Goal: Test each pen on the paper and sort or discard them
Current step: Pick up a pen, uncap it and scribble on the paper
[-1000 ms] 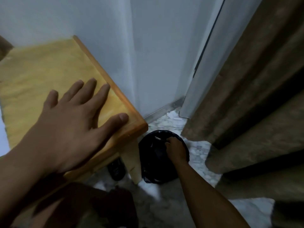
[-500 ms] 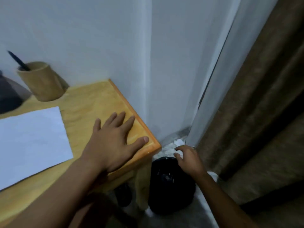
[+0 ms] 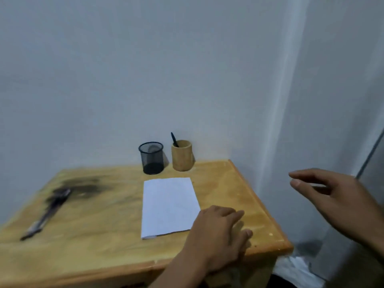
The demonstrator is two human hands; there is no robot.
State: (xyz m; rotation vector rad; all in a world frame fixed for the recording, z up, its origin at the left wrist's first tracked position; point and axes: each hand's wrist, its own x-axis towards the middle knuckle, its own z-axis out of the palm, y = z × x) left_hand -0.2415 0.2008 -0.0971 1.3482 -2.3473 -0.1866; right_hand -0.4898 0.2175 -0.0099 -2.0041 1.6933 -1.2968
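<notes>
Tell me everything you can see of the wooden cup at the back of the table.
The wooden cup is a plain pale-brown cylinder, open-topped, standing upright at the back of the table close to the wall. One black pen leans inside it, its lower end hidden. A black mesh cup stands just beside it, apart.

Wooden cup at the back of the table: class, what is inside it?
One dark pen stands in the wooden cup, leaning left. The cup's wall hides the pen's lower part and anything else at the bottom.
</notes>
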